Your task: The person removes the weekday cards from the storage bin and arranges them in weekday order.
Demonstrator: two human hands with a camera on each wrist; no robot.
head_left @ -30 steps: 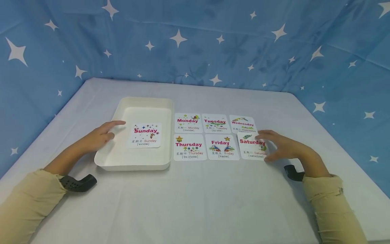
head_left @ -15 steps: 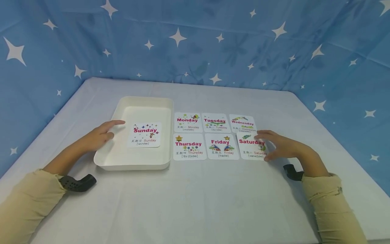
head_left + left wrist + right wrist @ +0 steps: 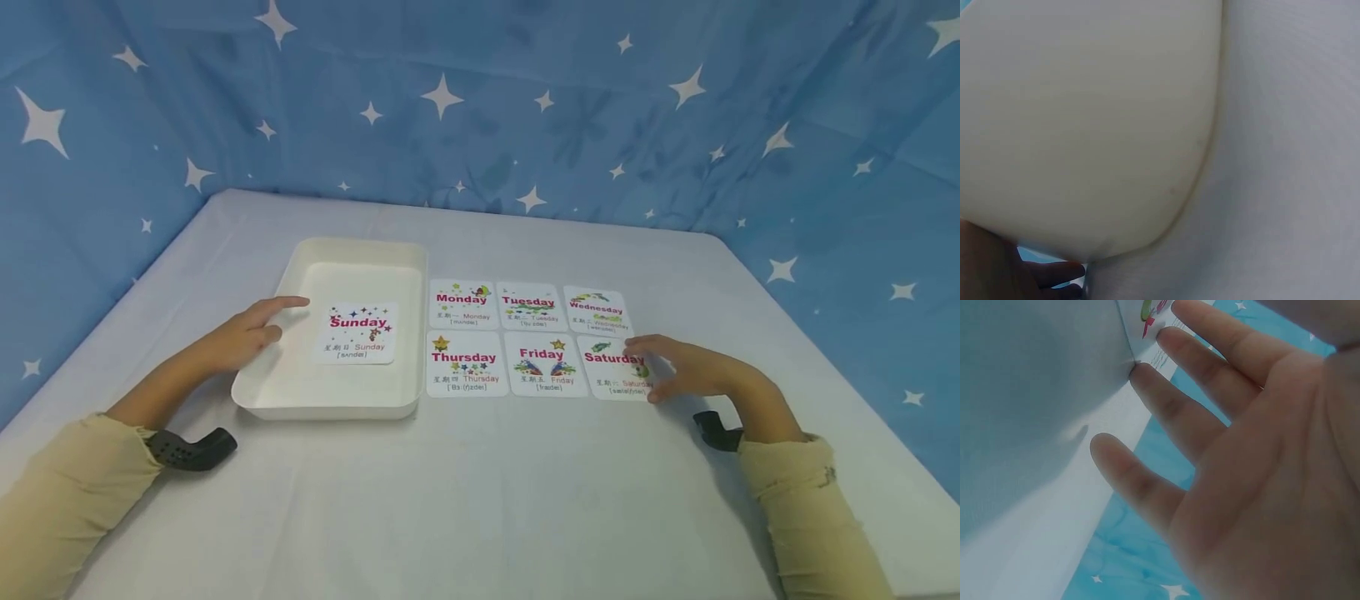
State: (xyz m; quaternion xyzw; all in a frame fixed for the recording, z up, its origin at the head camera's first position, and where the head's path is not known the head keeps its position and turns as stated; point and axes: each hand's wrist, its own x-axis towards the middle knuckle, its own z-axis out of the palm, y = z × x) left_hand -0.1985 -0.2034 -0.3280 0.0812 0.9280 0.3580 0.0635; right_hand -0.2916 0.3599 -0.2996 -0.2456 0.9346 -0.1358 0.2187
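Observation:
A white flashcard printed Saturday [image 3: 613, 367] lies flat at the right end of the near row. My right hand [image 3: 693, 367] is at its right edge, fingertips on the card's upper right and thumb by its lower right corner. In the right wrist view its fingers [image 3: 1175, 415] are spread and fairly straight. My left hand [image 3: 236, 337] is at the left rim of a white tray [image 3: 330, 411], index finger reaching over the rim. Only part of it shows in the left wrist view, beside the tray's outer wall. The Sunday flashcard [image 3: 356, 335] lies inside the tray.
Right of the tray, flashcards lie in two rows: Monday [image 3: 462, 307], Tuesday [image 3: 528, 310] and Wednesday [image 3: 596, 315] behind, Thursday [image 3: 467, 371] and Friday [image 3: 546, 371] in front beside Saturday. A white cloth covers the table [image 3: 480, 500]; a blue star-patterned curtain [image 3: 480, 150] hangs behind.
The Saturday card has slid toward me and slightly left under my right hand; it overlapped the Wednesday card before and now lies in front of it. My left hand has stayed put.

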